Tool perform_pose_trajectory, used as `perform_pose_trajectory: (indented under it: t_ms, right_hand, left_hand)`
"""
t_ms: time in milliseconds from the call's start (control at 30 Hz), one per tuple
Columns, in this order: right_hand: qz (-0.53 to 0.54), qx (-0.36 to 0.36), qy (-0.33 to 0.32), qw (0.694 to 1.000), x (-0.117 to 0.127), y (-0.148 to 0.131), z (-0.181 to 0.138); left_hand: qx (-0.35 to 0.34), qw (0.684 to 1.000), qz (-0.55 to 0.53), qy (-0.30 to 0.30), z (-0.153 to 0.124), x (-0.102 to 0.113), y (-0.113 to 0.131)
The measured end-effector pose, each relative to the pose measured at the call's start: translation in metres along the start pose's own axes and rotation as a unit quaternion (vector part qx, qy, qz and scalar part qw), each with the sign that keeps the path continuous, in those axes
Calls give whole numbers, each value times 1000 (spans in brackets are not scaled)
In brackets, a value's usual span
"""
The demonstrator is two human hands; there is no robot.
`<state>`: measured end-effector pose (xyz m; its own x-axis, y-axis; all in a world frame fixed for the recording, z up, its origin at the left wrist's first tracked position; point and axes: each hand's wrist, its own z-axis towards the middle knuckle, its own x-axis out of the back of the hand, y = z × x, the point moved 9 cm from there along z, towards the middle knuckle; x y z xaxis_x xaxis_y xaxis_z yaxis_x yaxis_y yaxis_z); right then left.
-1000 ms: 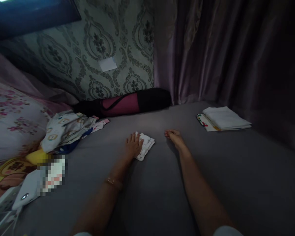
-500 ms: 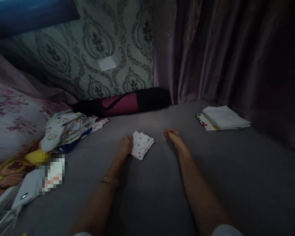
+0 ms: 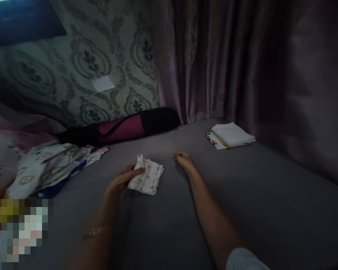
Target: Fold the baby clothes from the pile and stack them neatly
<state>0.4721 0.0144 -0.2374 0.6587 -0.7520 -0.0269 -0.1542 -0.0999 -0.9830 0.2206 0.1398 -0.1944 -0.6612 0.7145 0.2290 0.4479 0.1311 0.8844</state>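
My left hand grips the left edge of a small folded white cloth with a scattered print. Its thumb lies on top, while the other fingers are tucked behind or beneath. A narrow crumpled bit of the cloth sticks up at its far left corner. My right hand rests on the grey sheet, right of the cloth and apart from it. Its fingers are curled in, and whether anything is inside them is hidden.
On the grey bed, a folded white cloth lies over a patterned one at the right. Crumpled clothes are heaped at the left. A long black and maroon bag lies along the wall, beside purple curtains.
My left hand has shifted from the cloth's edge to a grip with the thumb over it, and the cloth's left side is raised. The view has turned right; my right hand stays curled.
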Motion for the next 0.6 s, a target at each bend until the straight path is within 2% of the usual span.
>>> perform_pose_trajectory:
  t_ms: [100,267,333,433,500,600]
  right_hand:
    - [10,-4,-32,999,-11,-3,-6]
    - [36,-36,-132,990,-45,3,-20]
    - [72,-78,-221,969,-67,10,-31]
    - [137,-162,-341,916,-94,15,-53]
    - [157,-195,-358,900,-100,13,-63]
    - [172,-221,-355,892,-100,6,-70]
  left_hand:
    - [-4,998,-56,-4,-10,-14,6]
    - [-7,978,-207,30,-35,-36,16]
    - [10,960,-279,34,-43,-48,13]
    - [33,936,-348,37,-47,-65,4]
    - [31,932,-358,39,-45,-72,-2]
    - [2,938,-341,55,-37,-72,-8]
